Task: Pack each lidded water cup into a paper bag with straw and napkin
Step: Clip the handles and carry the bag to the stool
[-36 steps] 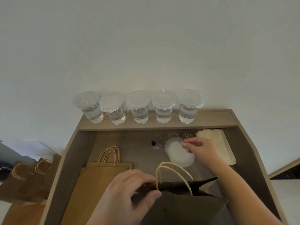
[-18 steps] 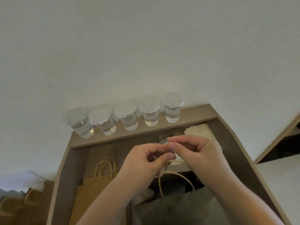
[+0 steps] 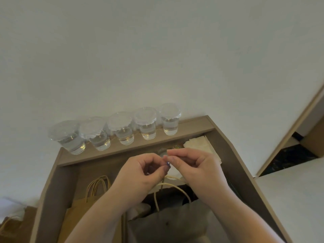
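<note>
Head cam: left hand [image 3: 143,172] and right hand [image 3: 194,167] are held fingertip to fingertip over the open paper bag [image 3: 168,223]. Both are pinched on a small blue thing [image 3: 168,163], too tiny to be identified tbh. Five lidded water cups [image 3: 122,128] are lined up on the back ledge [image 3: 192,126], with napkins [image 3: 201,145] stacked below it on the right.

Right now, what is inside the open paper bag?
The open bag: dark interior, a pale shape at left. The left hand and right hand, pinching a small blue item, hide its far side.
</note>
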